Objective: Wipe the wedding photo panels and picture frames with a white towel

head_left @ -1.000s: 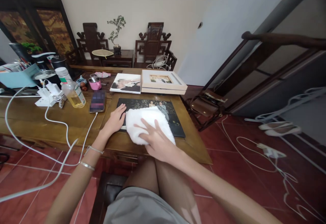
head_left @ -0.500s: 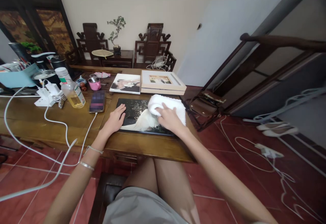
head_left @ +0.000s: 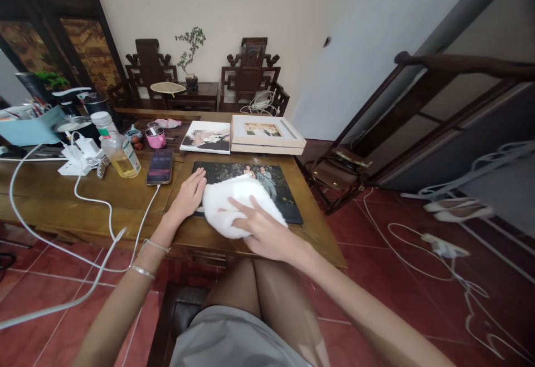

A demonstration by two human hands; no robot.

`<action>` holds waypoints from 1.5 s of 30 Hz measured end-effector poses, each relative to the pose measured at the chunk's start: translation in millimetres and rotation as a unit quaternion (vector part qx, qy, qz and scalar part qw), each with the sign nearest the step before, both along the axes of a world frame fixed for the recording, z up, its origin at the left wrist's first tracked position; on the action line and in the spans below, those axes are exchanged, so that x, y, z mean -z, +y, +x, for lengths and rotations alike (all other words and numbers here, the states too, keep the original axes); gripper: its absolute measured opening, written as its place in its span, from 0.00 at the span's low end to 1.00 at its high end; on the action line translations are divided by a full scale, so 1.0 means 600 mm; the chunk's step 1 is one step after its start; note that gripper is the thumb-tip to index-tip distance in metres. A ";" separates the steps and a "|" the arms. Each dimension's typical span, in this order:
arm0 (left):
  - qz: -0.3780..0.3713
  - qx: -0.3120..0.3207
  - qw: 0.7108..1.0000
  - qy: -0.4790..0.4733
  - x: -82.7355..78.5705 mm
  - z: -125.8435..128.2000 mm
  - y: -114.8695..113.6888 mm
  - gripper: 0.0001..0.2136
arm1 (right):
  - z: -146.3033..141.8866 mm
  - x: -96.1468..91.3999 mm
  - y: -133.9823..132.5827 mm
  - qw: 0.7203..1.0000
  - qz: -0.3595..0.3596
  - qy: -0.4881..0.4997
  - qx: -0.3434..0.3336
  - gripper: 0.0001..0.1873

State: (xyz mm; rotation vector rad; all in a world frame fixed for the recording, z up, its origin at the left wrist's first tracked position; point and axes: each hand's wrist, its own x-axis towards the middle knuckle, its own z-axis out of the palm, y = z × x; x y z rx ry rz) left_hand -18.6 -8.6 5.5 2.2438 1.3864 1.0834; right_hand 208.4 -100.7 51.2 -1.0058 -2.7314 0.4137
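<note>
A dark wedding photo panel (head_left: 288, 200) lies flat near the front edge of the wooden table, showing a couple among foliage. My left hand (head_left: 190, 191) rests with fingers stretched out on the panel's left edge. Over its front left part is a folded white towel (head_left: 225, 194), bunched and fluffy. My right hand (head_left: 263, 225) grips this towel from above, fingers partly spread and pressed into it. The towel hides part of the picture beneath and reaches past the panel's front edge.
Behind the panel lie a photo book (head_left: 207, 137) and a cream box (head_left: 267, 136). To the left are a phone (head_left: 159, 166) on a white cable, an oil-coloured bottle (head_left: 123, 155), a pink cup (head_left: 155, 137) and a power strip (head_left: 79, 155). A brown bag (head_left: 340, 172) hangs at the right.
My right hand has swept the towel from the panel's upper right to its front left, uncovering the couple. My left hand has stayed in place.
</note>
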 end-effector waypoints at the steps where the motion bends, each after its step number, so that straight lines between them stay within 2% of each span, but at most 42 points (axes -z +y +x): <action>1: -0.002 0.009 1.000 0.020 0.002 0.001 0.001 0.24 | 0.021 0.002 -0.001 1.000 -0.003 -0.003 0.022 0.27; 5: 0.001 0.025 0.998 0.054 0.011 -0.001 0.007 0.22 | 0.090 0.018 0.033 0.993 0.017 -0.015 0.119 0.25; 7: 0.003 0.030 0.998 0.060 0.014 -0.002 0.009 0.21 | 0.105 0.024 0.065 0.986 0.032 -0.016 0.162 0.25; 9: 0.003 0.031 0.997 0.065 0.017 -0.004 0.011 0.20 | 0.101 0.025 0.099 0.978 0.035 -0.022 0.202 0.23; 13: 0.003 0.030 0.997 0.065 0.018 -0.005 0.011 0.19 | 0.037 0.011 0.161 0.969 0.020 -0.021 0.244 0.24; 17: 0.008 0.029 0.998 0.063 0.015 -0.005 0.009 0.19 | -0.062 -0.002 0.212 0.976 0.010 0.005 0.219 0.28; 20: 0.013 0.030 0.998 0.062 0.010 -0.004 0.008 0.18 | -0.118 -0.005 0.229 0.982 0.008 0.025 0.185 0.26; 22: 0.015 0.036 0.998 0.057 0.008 -0.004 0.007 0.17 | -0.129 -0.004 0.227 0.986 0.009 0.036 0.165 0.26; 24: 0.014 0.040 0.998 0.051 0.007 -0.004 0.007 0.17 | -0.112 0.001 0.215 0.987 0.011 0.041 0.154 0.27; 28: 0.001 0.033 0.998 0.046 0.011 -0.004 0.008 0.18 | -0.010 0.024 0.180 0.985 0.031 0.047 0.161 0.25; 32: -0.015 0.012 1.000 0.014 0.015 -0.002 0.007 0.18 | 0.110 0.056 0.136 0.968 0.079 0.045 0.234 0.21; 35: -0.038 -0.035 0.996 -0.066 0.012 -0.002 0.009 0.18 | 0.156 0.072 0.096 0.964 0.089 0.027 0.248 0.21; 37: -0.077 -0.049 0.982 -0.165 0.004 -0.004 0.012 0.19 | 0.159 0.072 0.070 0.968 0.082 0.000 0.237 0.20; 39: -0.126 -0.048 0.949 -0.284 -0.010 -0.006 0.011 0.21 | 0.140 0.063 0.049 0.971 0.070 -0.025 0.226 0.19; 41: -0.167 -0.060 0.908 -0.380 -0.031 -0.008 0.003 0.22 | 0.103 0.049 0.034 0.974 0.069 -0.028 0.212 0.16; 45: -0.217 -0.059 0.846 -0.484 -0.091 -0.005 -0.040 0.21 | 0.000 0.022 0.017 0.983 0.112 0.008 0.146 0.16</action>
